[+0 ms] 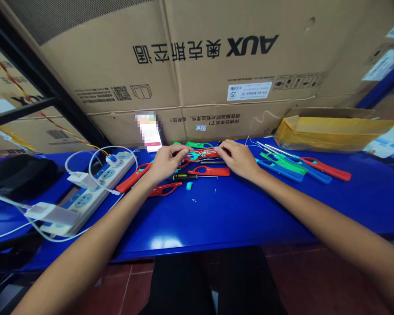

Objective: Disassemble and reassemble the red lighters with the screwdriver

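My left hand (169, 162) and my right hand (239, 158) pinch the two ends of an opened red long-reach lighter (206, 153), low over the blue table. Its inside faces up, showing a teal part and thin wires. Just below lie another red lighter shell (213, 171) and a yellow-and-black screwdriver (181, 177), its shaft pointing right. A small teal piece (189, 186) rests nearer to me. More red shells (167, 189) lie below my left hand. Behind the held lighter is a green shell (198, 144).
To the right lie several lighters with metal tubes, among them a red lighter (328, 169) and a blue lighter (280, 169). A power strip (95, 190) with chargers and cables occupies the left. A lit phone (151, 135) leans on the large carton (197, 96). A taped yellow box (331, 131) stands back right.
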`<move>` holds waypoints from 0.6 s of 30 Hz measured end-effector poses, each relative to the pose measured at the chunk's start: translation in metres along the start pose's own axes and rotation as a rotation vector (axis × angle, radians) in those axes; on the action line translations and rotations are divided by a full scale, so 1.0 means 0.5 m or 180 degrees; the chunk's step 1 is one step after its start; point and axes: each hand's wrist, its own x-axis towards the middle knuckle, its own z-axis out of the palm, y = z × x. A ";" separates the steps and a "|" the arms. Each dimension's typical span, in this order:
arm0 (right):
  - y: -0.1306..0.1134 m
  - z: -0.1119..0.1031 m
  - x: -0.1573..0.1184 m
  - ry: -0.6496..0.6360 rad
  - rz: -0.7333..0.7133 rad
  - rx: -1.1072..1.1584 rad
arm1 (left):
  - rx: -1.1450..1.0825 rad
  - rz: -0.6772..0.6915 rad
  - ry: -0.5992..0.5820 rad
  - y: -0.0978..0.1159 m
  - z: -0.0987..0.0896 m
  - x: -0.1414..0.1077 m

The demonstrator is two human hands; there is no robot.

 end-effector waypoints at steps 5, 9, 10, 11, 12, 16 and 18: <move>-0.002 0.002 -0.003 0.0148 0.0018 0.0097 | -0.0007 -0.0029 -0.0012 0.005 0.000 -0.001; -0.002 -0.003 -0.004 -0.0023 -0.0069 -0.0136 | -0.0022 -0.0052 0.0032 0.008 -0.001 -0.002; -0.001 -0.005 -0.004 -0.0098 -0.0103 -0.0209 | -0.0022 -0.0052 0.0038 0.008 -0.001 -0.002; 0.000 -0.006 -0.003 -0.0164 -0.0130 -0.0272 | -0.0023 -0.0054 0.0041 0.009 -0.001 -0.002; 0.001 -0.008 -0.003 -0.0214 -0.0146 -0.0316 | -0.0024 -0.0060 0.0040 0.010 -0.002 -0.003; 0.002 -0.011 0.000 -0.0224 -0.0210 -0.0219 | -0.0079 -0.0092 0.0044 0.014 -0.002 -0.003; 0.002 -0.011 0.003 -0.0122 -0.0220 0.0012 | -0.0164 -0.0124 0.0027 0.016 -0.003 -0.003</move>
